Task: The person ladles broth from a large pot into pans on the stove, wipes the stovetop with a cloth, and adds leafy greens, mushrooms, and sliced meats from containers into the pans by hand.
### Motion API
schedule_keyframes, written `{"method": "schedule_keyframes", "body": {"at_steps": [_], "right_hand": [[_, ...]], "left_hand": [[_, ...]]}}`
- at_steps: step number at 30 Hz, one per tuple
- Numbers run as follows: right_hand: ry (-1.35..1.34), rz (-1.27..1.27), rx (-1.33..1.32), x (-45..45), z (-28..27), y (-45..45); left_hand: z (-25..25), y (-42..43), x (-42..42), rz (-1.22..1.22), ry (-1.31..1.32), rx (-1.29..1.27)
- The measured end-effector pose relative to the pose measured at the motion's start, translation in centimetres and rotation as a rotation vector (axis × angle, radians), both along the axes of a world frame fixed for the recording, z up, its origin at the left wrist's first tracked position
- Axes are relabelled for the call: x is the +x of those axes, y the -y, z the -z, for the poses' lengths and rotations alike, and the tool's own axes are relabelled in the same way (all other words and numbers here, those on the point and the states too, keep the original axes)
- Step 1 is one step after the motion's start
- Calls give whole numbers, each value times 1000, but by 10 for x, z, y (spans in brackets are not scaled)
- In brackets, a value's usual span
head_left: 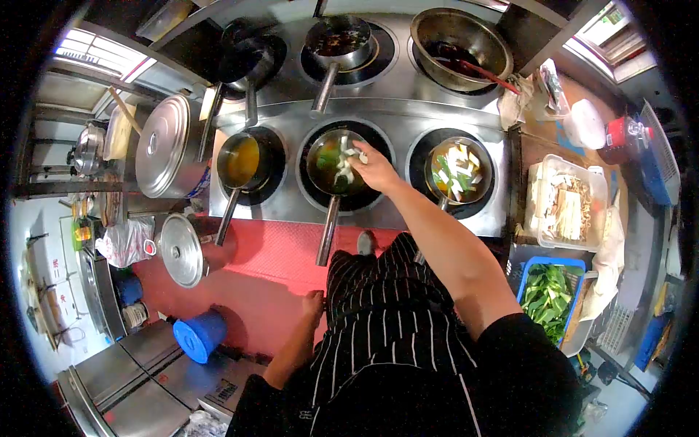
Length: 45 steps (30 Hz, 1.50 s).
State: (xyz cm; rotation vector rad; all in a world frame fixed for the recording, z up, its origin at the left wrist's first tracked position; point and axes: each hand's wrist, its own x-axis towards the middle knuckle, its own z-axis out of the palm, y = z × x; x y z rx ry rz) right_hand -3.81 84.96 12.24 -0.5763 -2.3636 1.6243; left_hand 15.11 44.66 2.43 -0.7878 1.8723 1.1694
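Note:
My right hand (375, 169) is over the right rim of the middle front saucepan (322, 182), its fingers curled around pale pieces of cut vegetable (351, 151). More white and green pieces lie below, in the pan's liquid. My left hand (313, 304) hangs low beside my striped apron (393, 313), away from the stove; its fingers are too small and partly hidden to read. Right of my right hand, another saucepan (435, 191) holds white and green cut pieces (456, 172). On the left front burner a saucepan (256, 178) contains yellowish-orange liquid.
Pan handles jut over the stove's front edge. Behind stand a pan of dark liquid (338, 42) and a large metal bowl (495, 44) with a red-handled utensil. At right are a tub of pale strips (535, 211) and a blue basket (553, 261) of greens. Lidded pots (162, 146) stand left.

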Motion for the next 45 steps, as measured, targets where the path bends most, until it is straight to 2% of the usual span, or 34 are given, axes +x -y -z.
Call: {"method": "schedule_keyframes", "body": {"at_steps": [1,4,5,7,8,11,13,15,16,17,19,20,22,23,25,26,27,29,30,34,36,38,40,42,43,45], "right_hand": [[3,3,2,4,2,-4],[-25,-16,-584,49,2,-32],[15,77,-433,66,3,-41],[-110,77,-817,96,-6,-61],[23,178,-792,110,-19,-65],[54,255,-808,134,-30,-83],[-28,337,-871,156,-39,-99],[-18,231,-729,182,-52,-120],[-17,262,-655,198,-72,-132],[-54,301,-606,216,-72,-150],[-150,395,-325,258,-75,-201],[-87,492,-135,280,-79,-229],[11,684,294,332,-70,-299],[115,781,401,351,-77,-322],[303,829,777,397,-57,-376],[408,884,843,406,-60,-386],[407,888,833,412,-60,-395],[704,830,671,420,-59,-414],[688,722,533,428,-50,-428],[738,608,548,425,-40,-445],[781,634,731,413,-38,-440],[754,627,748,407,-45,-436],[730,618,766,409,-44,-436],[640,675,586,417,-42,-441],[640,676,588,422,-45,-441],[731,680,391,431,-49,-439]], "left_hand": [[-1,3,-3,3,3,2],[-18,-2,-9,106,16,-18],[-23,-7,-13,163,-13,-57],[-22,-16,-14,235,-40,-90],[-17,-20,-15,270,-133,-62],[-22,-48,-30,457,-195,-95],[-26,-70,-35,514,-210,-93],[-17,-85,-39,447,-212,-6],[-11,-90,-38,338,-213,51],[0,-86,-38,373,-202,78],[11,-83,-39,339,-231,220],[12,-89,-39,333,-238,273],[-20,-104,-37,586,-213,-128],[-25,-107,-35,600,-217,-123],[-32,-102,-28,621,-247,-91],[-30,-99,-24,629,-250,-94],[-26,-93,-21,528,-201,-14],[-28,-93,-21,429,-159,59],[-31,-98,-19,410,-131,20],[-23,-99,-13,389,-136,28],[-23,-105,-8,336,-173,74],[-27,-115,-11,285,-202,102],[-4,-109,-16,650,-494,28],[-16,-122,-20,644,-430,-3],[-30,-133,-22,635,-364,-38],[-67,-159,-24,566,-323,24]]}}
